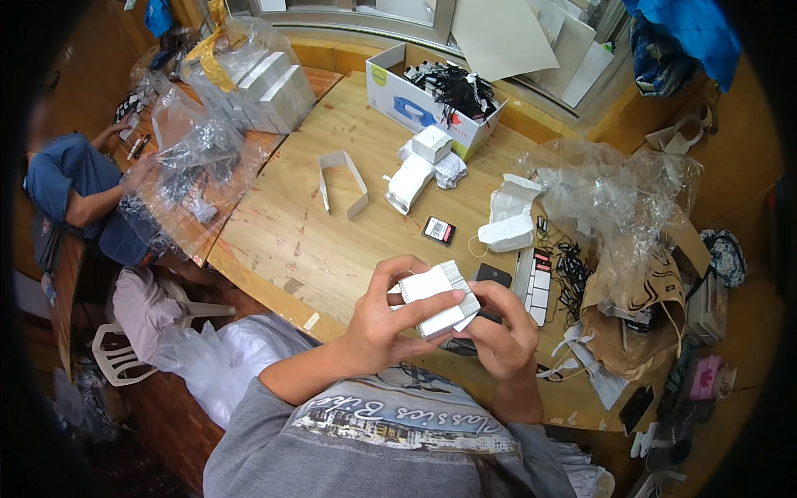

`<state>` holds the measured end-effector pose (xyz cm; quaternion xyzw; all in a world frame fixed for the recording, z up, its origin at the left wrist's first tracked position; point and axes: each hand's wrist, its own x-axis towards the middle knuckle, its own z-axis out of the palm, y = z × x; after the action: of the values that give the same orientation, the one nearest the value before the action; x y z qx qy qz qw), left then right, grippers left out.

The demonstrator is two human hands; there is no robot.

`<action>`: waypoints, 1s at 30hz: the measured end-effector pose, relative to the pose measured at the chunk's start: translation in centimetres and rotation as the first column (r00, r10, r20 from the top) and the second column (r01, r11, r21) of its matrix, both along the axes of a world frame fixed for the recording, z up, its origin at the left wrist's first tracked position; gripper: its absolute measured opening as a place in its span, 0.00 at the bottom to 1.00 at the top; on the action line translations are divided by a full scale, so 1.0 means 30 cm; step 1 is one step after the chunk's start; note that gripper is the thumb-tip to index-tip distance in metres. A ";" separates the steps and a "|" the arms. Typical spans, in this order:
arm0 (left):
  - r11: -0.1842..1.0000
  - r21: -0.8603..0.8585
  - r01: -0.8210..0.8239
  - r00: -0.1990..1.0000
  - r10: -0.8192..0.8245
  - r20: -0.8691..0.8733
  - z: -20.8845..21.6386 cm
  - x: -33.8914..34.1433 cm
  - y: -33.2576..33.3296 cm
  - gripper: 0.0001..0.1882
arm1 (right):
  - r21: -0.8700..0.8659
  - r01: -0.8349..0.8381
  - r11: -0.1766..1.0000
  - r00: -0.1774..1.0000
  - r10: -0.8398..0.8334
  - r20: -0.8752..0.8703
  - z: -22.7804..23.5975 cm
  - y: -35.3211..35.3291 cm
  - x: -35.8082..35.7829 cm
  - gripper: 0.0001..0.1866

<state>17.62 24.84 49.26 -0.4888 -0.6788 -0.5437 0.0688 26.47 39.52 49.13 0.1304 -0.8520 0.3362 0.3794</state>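
Note:
Close to my chest, over the table's near edge, both hands grip a thick stack of white cards (429, 285). My left hand (375, 319) wraps round its left side, with the thumb or a finger lying across the top face. On the right, the fingers of my right hand (508, 330) press at the layered edge, where a card or flap sticks out at the bottom. Beyond the hands a small black-and-white card-like piece (438, 231) lies on the wooden table (282, 241). Dark flat pieces (493, 275) lie partly hidden behind my right hand.
A bent white paper band (357, 203) stands on the table. White paper-wrapped packs (409, 184) sit before a carton (390, 104) of black cords. Clear plastic (614, 183), a brown paper bag (639, 315) and a phone (637, 408) lie right. Another person (83, 191) sits left.

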 end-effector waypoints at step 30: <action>0.994 0.109 -0.015 0.907 -0.032 0.421 -0.043 -0.022 0.010 0.28 | -0.379 -0.430 0.819 0.879 0.476 0.033 -0.034 0.033 0.030 0.14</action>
<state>16.98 25.14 47.96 -0.3583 -0.6445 -0.6732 -0.0551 27.36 40.52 48.12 0.2360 -0.7421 0.5749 0.2512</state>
